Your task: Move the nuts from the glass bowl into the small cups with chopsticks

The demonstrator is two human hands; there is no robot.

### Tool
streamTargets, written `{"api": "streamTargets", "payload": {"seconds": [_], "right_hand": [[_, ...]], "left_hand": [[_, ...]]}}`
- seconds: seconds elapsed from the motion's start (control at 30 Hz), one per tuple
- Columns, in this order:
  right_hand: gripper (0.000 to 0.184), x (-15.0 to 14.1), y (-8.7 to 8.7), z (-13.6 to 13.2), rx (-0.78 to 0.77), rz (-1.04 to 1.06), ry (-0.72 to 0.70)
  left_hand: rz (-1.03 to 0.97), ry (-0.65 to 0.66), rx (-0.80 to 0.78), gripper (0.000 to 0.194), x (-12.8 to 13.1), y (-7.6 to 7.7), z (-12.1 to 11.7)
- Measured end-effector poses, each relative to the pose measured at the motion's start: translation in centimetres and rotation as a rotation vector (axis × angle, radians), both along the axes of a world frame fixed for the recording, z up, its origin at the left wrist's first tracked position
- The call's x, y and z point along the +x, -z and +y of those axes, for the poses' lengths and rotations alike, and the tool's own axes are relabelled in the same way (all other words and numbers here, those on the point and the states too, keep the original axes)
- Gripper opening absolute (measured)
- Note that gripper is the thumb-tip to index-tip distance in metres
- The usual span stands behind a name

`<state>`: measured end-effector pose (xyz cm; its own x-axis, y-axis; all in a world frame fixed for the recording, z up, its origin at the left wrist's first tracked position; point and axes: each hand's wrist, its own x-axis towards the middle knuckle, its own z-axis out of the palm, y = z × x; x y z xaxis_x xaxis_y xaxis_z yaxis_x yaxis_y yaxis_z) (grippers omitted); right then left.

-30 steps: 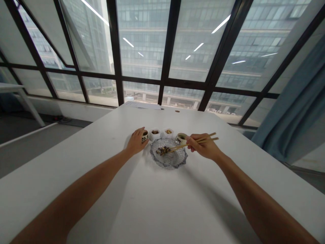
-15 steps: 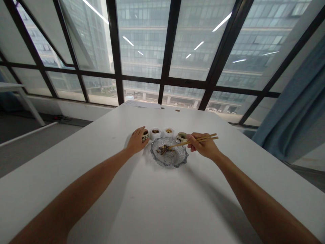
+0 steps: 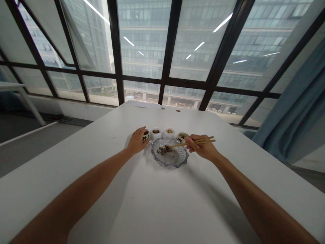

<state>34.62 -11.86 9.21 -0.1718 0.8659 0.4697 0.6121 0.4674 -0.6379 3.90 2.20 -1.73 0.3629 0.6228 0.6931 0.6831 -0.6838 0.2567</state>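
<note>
My right hand [image 3: 201, 145] grips a pair of wooden chopsticks [image 3: 179, 145], their tips among small dark and pale pieces [image 3: 164, 149] in a clear glass bowl [image 3: 175, 163] with a wavy rim. On the left, my left hand [image 3: 137, 140] is wrapped round a small cup with dark lettering [image 3: 145, 137], which holds something dark. Beyond the bowl stand two small white dishes, one with brown pieces [image 3: 155, 131] and one with yellowish pieces [image 3: 169, 131]. A second lettered cup [image 3: 182, 136] sits beside my right fingers, partly behind them.
Everything stands on a large white table [image 3: 157, 203]. Near its far edge lie papers [image 3: 143, 104] and a small brown round object [image 3: 178, 110]. Tall dark-framed windows rise behind, and a blue curtain [image 3: 291, 112] hangs on the right.
My right hand has tilted slightly, and the chopsticks' back ends have shifted a little left and down. The tips stay among the pieces. My left hand keeps its place on the cup.
</note>
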Motion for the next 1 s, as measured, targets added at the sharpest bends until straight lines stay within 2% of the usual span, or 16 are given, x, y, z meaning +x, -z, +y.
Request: {"api": "streamTargets", "payload": {"seconds": [0.2,0.4,0.53,0.7,0.83,1.0], "right_hand": [[0.06,0.2,0.3,0.1,-0.004,-0.001,0.028],[0.064,-0.4,0.0,0.6,-0.075,0.425,0.055],[0.064,-0.3,-0.2,0.9,-0.099,0.539,0.063],[0.067,-0.1,0.5,1.1,-0.12,0.451,0.082],[0.069,-0.3,1.2,1.2,-0.149,0.33,0.072],[0.07,-0.4,1.4,1.2,-0.153,0.328,0.087]], "left_hand": [[0.003,-0.001,-0.003,0.04,0.0,-0.1,-0.1],[-0.077,-0.033,0.013,0.046,-0.1,0.5,0.7],[-0.182,-0.094,-0.061,0.056,-0.2,1.1,1.5],[-0.257,-0.107,-0.165,0.057,-0.1,1.4,1.7],[-0.27,-0.095,-0.172,0.056,0.0,1.3,1.5],[-0.272,-0.081,-0.181,0.055,-0.1,1.1,1.4]]}}
